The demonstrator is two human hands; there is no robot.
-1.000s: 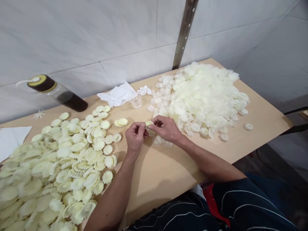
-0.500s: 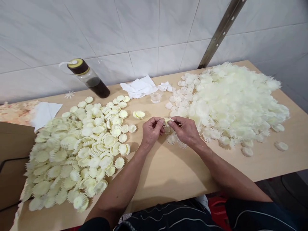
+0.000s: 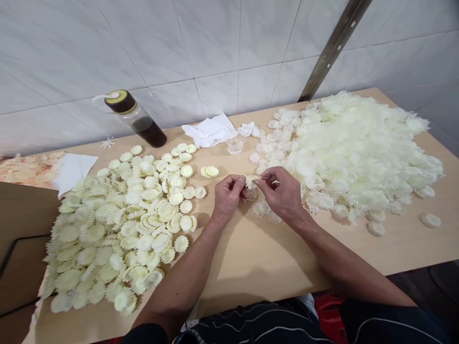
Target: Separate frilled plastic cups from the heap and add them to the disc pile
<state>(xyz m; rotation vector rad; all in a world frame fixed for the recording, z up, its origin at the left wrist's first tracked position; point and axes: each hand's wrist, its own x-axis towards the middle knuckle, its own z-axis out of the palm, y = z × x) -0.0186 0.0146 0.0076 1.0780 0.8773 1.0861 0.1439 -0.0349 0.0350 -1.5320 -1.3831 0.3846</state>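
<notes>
Between my two hands, above the middle of the table, is a small pale-yellow petal disc (image 3: 250,181) with a jagged edge. My left hand (image 3: 230,195) pinches its left side between thumb and fingers. On its right side my right hand (image 3: 280,192) is closed, thumb and forefinger on the rim. A few whitish serrated discs (image 3: 260,208) lie on the table just under my hands. To the left spreads a large heap of pale-yellow scalloped discs (image 3: 143,215). A bigger heap of thin whitish petal pieces (image 3: 351,153) lies to the right.
A bottle of dark liquid (image 3: 146,125) stands by the tiled wall. Behind my hands are crumpled white tissues (image 3: 210,130) and a small clear cup (image 3: 235,145). A cardboard box (image 3: 25,248) is at the left edge. One stack of discs (image 3: 209,172) lies apart from the left heap.
My right hand has shifted slightly and its fingers have changed their hold on the petal disc's rim, so more of the disc shows. The left hand keeps its pinch.
</notes>
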